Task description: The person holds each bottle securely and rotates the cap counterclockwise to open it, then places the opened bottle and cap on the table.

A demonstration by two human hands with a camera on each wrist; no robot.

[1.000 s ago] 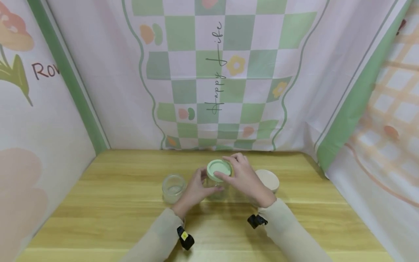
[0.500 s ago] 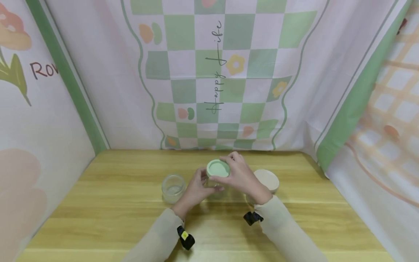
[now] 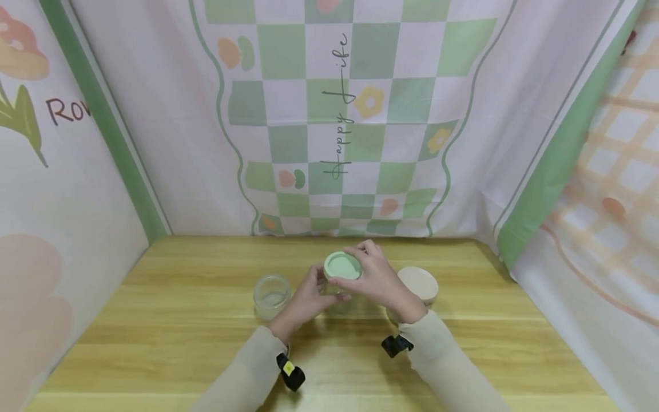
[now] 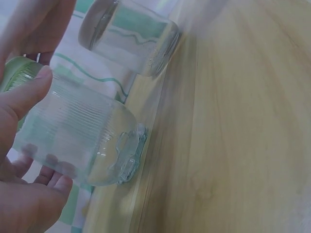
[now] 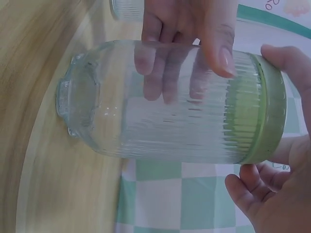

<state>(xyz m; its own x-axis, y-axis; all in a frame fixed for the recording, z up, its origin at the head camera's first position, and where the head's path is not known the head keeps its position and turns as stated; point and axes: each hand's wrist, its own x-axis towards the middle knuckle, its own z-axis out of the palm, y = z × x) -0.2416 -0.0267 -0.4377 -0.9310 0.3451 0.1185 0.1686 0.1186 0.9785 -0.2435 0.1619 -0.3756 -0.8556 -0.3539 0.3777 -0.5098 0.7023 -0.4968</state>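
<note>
A clear ribbed glass jar (image 5: 180, 121) with a light green lid (image 3: 342, 266) stands upright on the wooden table, between both hands. My left hand (image 3: 306, 300) holds the jar's side, its thumb in front and its fingers showing through the glass from behind in the right wrist view. From the right, my right hand (image 3: 378, 277) grips the lid's rim, with the thumb on the near edge and fingers on the far one. The lid (image 5: 267, 116) sits level on the jar's mouth. No contents show through the glass.
A lidless glass jar (image 3: 272, 297) stands left of my left hand. To the right, partly behind my right wrist, is a glass jar with a cream lid (image 3: 419, 283). A printed curtain (image 3: 329, 143) hangs at the table's (image 3: 206, 332) back edge, with more cloth at both sides.
My right hand has moved slightly left, and its thumb has shifted left and down along the lid's near rim. The left hand and the jar have stayed in place.
</note>
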